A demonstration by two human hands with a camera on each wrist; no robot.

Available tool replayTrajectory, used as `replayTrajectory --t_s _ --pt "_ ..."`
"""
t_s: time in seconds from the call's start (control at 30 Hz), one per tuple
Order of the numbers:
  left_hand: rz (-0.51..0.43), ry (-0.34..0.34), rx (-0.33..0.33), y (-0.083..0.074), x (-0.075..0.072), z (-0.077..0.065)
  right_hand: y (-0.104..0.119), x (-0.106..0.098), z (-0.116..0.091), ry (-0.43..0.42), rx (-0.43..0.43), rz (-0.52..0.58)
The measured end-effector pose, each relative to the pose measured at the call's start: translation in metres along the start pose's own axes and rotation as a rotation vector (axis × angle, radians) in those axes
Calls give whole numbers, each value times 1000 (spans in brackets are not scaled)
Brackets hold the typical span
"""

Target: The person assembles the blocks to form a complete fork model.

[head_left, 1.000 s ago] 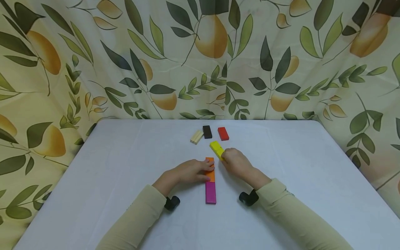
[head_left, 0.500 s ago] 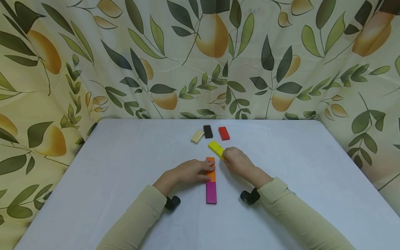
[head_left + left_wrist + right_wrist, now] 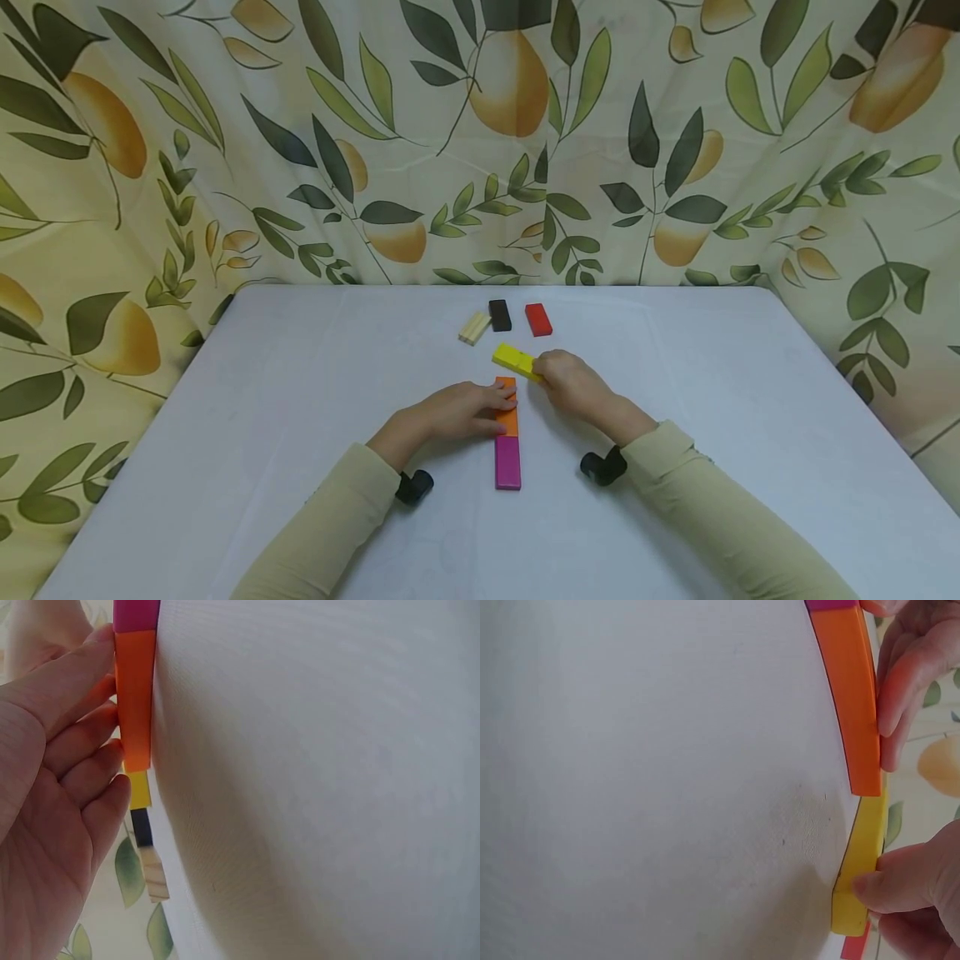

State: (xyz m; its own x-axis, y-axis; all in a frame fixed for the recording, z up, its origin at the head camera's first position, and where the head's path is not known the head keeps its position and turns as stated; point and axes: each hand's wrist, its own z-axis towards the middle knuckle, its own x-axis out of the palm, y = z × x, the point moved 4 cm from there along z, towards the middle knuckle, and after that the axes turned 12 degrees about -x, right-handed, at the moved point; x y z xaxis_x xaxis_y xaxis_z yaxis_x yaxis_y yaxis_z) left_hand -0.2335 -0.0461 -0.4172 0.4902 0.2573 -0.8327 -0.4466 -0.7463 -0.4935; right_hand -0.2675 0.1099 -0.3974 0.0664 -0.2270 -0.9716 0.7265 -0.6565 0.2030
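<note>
An orange block (image 3: 507, 408) and a magenta block (image 3: 507, 462) lie end to end on the white table (image 3: 300, 400). My left hand (image 3: 461, 410) rests flat with its straight fingers on the orange block (image 3: 135, 697). My right hand (image 3: 566, 382) pinches one end of a yellow block (image 3: 514, 360), which lies angled just beyond the orange block's far end. In the right wrist view the thumb presses the yellow block (image 3: 859, 866) beside the orange block (image 3: 851, 690).
A pale wooden block (image 3: 473, 327), a black block (image 3: 499, 315) and a red block (image 3: 537, 319) lie near the table's far edge. A leaf-and-pear patterned curtain (image 3: 480, 133) hangs behind and at both sides.
My right hand has swung the yellow block so its far end points more to the left, and brought it a little nearer the orange block. The left hand has stayed still.
</note>
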Motion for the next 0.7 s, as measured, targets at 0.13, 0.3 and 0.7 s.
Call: replayTrajectory --t_s 0.13,0.3,0.7 --pt "-5 7 -7 0 0 0 -2 -1 1 10 -9 1" --pt "-11 11 -6 1 0 1 -3 0 2 18 -31 1" --pt "-12 12 17 1 0 1 -9 0 10 30 -61 17"
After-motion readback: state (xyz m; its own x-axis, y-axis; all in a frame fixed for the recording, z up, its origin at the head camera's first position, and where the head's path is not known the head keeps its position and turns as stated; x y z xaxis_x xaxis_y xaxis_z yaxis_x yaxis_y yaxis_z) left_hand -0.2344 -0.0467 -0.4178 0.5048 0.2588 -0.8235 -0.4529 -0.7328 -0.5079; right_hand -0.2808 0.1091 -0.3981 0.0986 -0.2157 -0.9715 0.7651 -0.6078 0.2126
